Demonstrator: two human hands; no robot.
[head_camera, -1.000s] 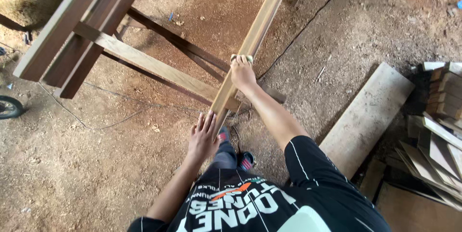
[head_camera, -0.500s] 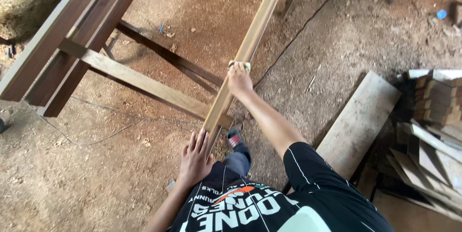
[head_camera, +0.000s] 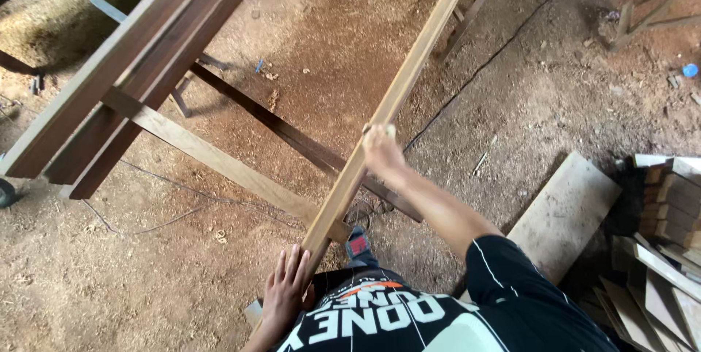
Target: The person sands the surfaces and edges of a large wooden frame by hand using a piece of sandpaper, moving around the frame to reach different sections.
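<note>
While the right hand [head_camera: 380, 149] is clenched on a long, pale wooden strip [head_camera: 394, 100], the left hand [head_camera: 283, 290] lies flat, fingers spread, against its near end.

Sawdust-strewn dirt floor [head_camera: 219, 286], stacked offcuts [head_camera: 668, 250] at right, sunlit patches.
</note>
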